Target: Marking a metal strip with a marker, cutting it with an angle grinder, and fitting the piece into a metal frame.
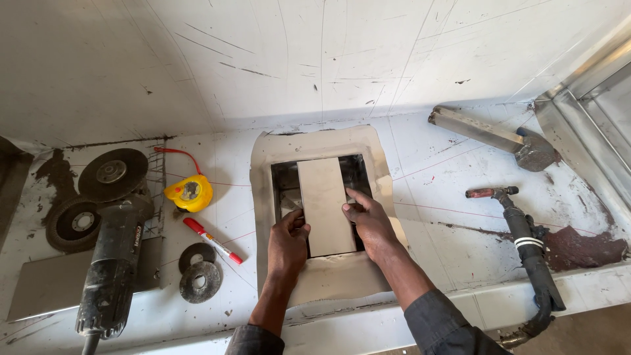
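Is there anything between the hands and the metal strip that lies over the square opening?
Nothing visible. The left hand touches the left edge of the metal strip, and the right hand rests on its right edge. The strip lies across the opening of the metal frame.

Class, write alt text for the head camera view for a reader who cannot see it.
Two hands, left hand and right hand, press a pale metal strip across a rectangular opening in a metal sheet. An angle grinder, yellow tape measure and red marker lie left.
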